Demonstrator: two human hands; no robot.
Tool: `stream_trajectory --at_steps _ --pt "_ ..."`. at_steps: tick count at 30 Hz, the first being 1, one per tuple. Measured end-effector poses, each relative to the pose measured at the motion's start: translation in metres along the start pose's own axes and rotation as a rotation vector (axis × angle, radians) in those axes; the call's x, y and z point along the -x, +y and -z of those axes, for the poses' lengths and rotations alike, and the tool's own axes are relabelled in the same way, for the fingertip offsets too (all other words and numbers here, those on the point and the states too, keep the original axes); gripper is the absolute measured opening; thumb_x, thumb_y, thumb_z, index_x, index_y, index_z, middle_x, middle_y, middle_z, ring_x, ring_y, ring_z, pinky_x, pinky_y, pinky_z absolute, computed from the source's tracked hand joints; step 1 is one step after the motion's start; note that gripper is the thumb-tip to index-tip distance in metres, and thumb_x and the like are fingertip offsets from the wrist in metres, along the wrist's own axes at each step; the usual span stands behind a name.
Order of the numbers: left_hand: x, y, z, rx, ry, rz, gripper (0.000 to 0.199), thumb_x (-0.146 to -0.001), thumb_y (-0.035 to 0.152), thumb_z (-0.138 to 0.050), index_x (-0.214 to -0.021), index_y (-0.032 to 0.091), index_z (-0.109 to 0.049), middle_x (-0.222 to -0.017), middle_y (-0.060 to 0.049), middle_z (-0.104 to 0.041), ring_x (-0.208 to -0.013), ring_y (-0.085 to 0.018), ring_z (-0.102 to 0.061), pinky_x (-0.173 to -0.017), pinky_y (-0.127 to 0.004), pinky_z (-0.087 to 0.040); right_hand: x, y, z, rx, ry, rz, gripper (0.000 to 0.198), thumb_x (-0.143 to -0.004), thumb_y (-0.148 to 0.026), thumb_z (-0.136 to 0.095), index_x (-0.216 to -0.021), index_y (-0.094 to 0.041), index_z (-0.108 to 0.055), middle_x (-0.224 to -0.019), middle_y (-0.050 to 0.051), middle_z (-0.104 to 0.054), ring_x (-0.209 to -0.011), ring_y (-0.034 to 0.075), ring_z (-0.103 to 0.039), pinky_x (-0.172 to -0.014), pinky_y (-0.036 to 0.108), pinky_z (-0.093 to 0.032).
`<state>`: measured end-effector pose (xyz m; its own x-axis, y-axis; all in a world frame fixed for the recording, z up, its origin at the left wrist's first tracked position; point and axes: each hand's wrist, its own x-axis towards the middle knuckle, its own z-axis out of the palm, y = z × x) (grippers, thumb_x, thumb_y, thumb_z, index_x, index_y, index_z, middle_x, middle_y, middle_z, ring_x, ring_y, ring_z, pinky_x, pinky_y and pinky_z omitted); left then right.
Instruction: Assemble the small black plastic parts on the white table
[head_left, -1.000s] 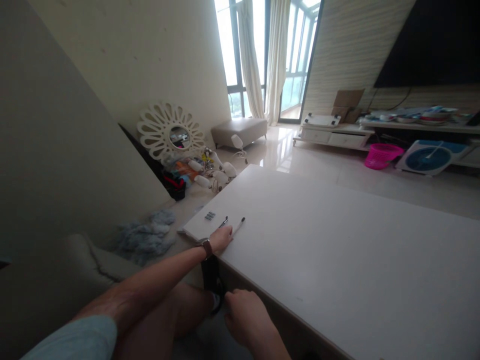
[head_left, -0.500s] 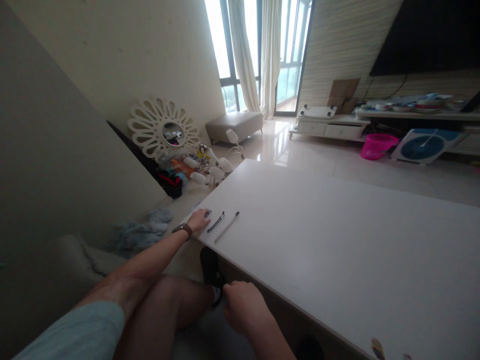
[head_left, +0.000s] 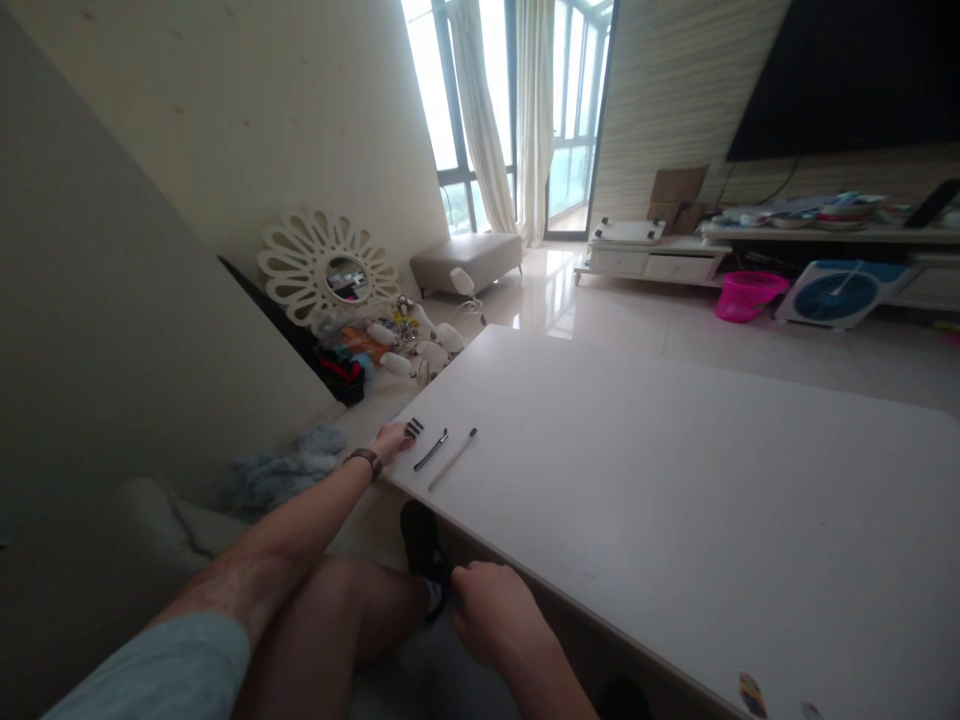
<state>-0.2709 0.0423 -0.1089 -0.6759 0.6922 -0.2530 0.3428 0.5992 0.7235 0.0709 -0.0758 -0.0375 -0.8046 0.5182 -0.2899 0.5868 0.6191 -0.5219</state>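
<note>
The left hand [head_left: 393,440] meets small dark pieces [head_left: 414,429] near the table edge [head_left: 540,592] — grip unclear; the right hand [head_left: 491,612] curls off-edge — broad tabletop [head_left: 637,470] rightward.

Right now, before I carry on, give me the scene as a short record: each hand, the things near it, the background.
Left hand: at the small dark pieces; whether it grips them is unclear
Right hand: curled, in front of the table's near edge; contents hidden
Surface: white table
Beside the pieces: dark slim stick, then a pale stick with a dark tip
Floor beyond: pink basket, blue-and-white fan
By the wall: petal-framed mirror
</note>
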Motion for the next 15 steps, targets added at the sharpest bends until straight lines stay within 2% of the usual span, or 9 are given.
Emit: stream_trajectory --at_steps 4,7,10,12,13,15 --pt "0.027 0.018 -0.009 0.177 -0.087 0.026 0.022 -0.095 0.033 -0.061 -0.099 0.012 -0.064 -0.093 -0.008 -0.068 -0.077 -0.015 -0.067 -0.072 -0.028 -0.057 -0.001 0.006 0.007 -0.028 0.016 -0.009 0.022 -0.083 -0.021 -0.056 -0.098 -0.018 -0.071 -0.101 0.013 -0.074 -0.094 0.029 -0.072 -0.078 0.036 -0.052" --pt "0.066 0.034 -0.022 0.286 -0.192 -0.013 0.015 -0.094 0.026 -0.056 -0.095 0.013 -0.064 -0.098 -0.009 -0.07 -0.081 -0.015 -0.069 -0.077 -0.026 -0.057 -0.001 0.017 0.019 -0.087 0.105 -0.059 0.023 -0.084 -0.023 -0.055 -0.102 -0.02 -0.069 -0.103 0.012 -0.073 -0.097 0.028 -0.07 -0.082 0.037 -0.052" --pt "0.121 0.049 -0.041 0.371 -0.326 -0.064 0.016 -0.094 0.02 -0.049 -0.101 0.013 -0.062 -0.099 -0.011 -0.071 -0.082 -0.016 -0.07 -0.08 -0.028 -0.059 -0.002 0.031 0.033 -0.222 0.393 -0.098 0.034 -0.089 -0.025 -0.051 -0.12 -0.018 -0.063 -0.117 0.013 -0.068 -0.111 0.027 -0.064 -0.096 0.038 -0.049" --pt "0.159 0.06 -0.054 0.437 -0.445 -0.112 0.016 -0.09 0.022 -0.055 -0.101 0.014 -0.064 -0.099 -0.011 -0.071 -0.088 -0.018 -0.069 -0.081 -0.031 -0.059 -0.005 0.041 0.041 -0.349 0.628 -0.129 0.041 -0.091 -0.028 -0.049 -0.13 -0.016 -0.056 -0.126 0.015 -0.063 -0.117 0.027 -0.06 -0.102 0.039 -0.046" --pt "0.176 0.066 -0.06 0.462 -0.497 -0.136 0.016 -0.088 0.024 -0.059 -0.098 0.014 -0.066 -0.098 -0.011 -0.07 -0.089 -0.019 -0.069 -0.081 -0.031 -0.059 -0.006 0.046 0.044 -0.426 0.719 -0.146 0.042 -0.092 -0.03 -0.049 -0.131 -0.015 -0.054 -0.128 0.016 -0.061 -0.117 0.027 -0.06 -0.1 0.04 -0.047" --pt "0.206 0.08 -0.066 0.571 -0.589 -0.236 0.023 -0.083 0.031 -0.067 -0.096 0.013 -0.068 -0.098 -0.011 -0.069 -0.093 -0.021 -0.067 -0.081 -0.035 -0.06 -0.006 0.055 0.05 -0.606 0.799 -0.157 0.041 -0.092 -0.035 -0.051 -0.127 -0.015 -0.055 -0.122 0.016 -0.064 -0.107 0.026 -0.064 -0.09 0.039 -0.053"
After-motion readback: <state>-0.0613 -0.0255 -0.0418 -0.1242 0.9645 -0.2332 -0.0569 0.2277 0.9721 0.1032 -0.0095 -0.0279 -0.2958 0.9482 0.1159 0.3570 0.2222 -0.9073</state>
